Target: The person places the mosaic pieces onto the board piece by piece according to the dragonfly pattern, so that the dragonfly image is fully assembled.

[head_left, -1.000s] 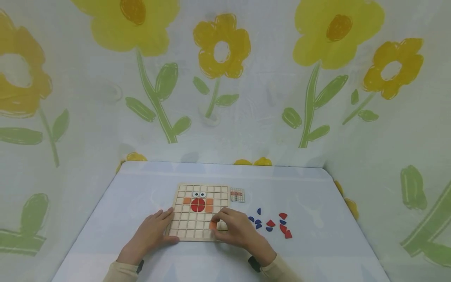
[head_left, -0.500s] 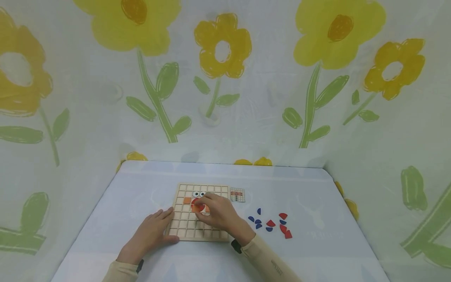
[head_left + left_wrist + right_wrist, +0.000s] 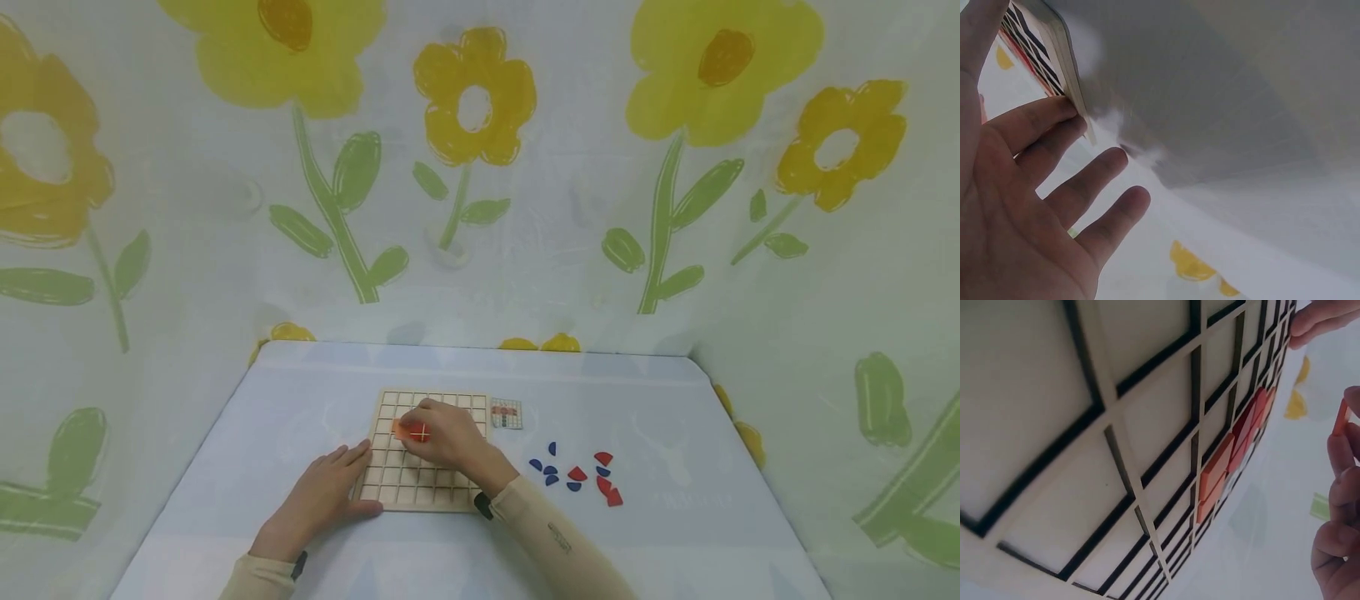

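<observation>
A wooden grid board [image 3: 392, 497] lies on the table. My left hand [image 3: 321, 493] rests along its left side with fingers straight, fingertips at the board's edge [image 3: 1072, 65] in the left wrist view. Over the upper part of the board, my right hand [image 3: 448, 435] pinches an orange square tile [image 3: 1340, 419] between thumb and finger. It is close to a red circle of quarter pieces [image 3: 1246, 428] set in the grid. Beside the circle sit two orange tiles [image 3: 1216, 465], with another orange tile [image 3: 1267, 406] across from them. The right hand hides the eye pieces in the head view.
A small pattern card [image 3: 506, 413] lies against the board's right side. Further right, several blue half-circle pieces [image 3: 536, 465] and red quarter-circle pieces [image 3: 603, 458] are scattered on the white table [image 3: 675, 533]. A flower-printed curtain [image 3: 540, 250] stands behind and at both sides.
My right hand has moved left and away from me across the board, carrying the orange tile from the lower right to beside the red circle's left. My left hand has stayed put.
</observation>
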A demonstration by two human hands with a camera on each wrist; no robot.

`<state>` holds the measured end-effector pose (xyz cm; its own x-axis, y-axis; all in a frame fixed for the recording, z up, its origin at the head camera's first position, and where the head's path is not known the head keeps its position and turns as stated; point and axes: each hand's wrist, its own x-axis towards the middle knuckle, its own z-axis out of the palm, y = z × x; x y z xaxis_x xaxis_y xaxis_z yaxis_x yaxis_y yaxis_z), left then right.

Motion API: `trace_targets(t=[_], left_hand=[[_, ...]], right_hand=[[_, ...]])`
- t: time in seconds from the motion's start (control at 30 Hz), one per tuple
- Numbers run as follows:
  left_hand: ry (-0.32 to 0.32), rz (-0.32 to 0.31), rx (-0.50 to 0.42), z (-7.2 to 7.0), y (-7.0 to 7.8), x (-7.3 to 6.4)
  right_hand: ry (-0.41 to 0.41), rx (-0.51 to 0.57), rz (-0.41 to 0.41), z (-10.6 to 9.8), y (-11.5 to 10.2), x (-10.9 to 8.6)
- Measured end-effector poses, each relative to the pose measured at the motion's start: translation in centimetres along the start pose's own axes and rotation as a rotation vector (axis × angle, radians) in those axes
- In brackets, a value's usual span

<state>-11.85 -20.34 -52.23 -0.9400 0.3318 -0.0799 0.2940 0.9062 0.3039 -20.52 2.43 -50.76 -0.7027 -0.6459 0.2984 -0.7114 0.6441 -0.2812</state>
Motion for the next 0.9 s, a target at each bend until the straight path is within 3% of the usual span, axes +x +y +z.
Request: trace_targets(t=[0.13, 0.47, 0.9], left_hand=[[-0.005, -0.003, 0.005, 0.0, -0.1, 0.0], [0.003, 0.007, 0.000, 0.1, -0.3, -0.1], [0.024, 0.014, 0.002, 0.1, -0.1, -0.1]], right_hand=[[-0.088, -0.003, 0.049, 0.4, 0.1, 0.9], [-0.211, 0.005, 0.124, 1.4, 0.3, 2.4], [-0.279, -0.063, 0.131, 2.3, -0.5, 3.1]])
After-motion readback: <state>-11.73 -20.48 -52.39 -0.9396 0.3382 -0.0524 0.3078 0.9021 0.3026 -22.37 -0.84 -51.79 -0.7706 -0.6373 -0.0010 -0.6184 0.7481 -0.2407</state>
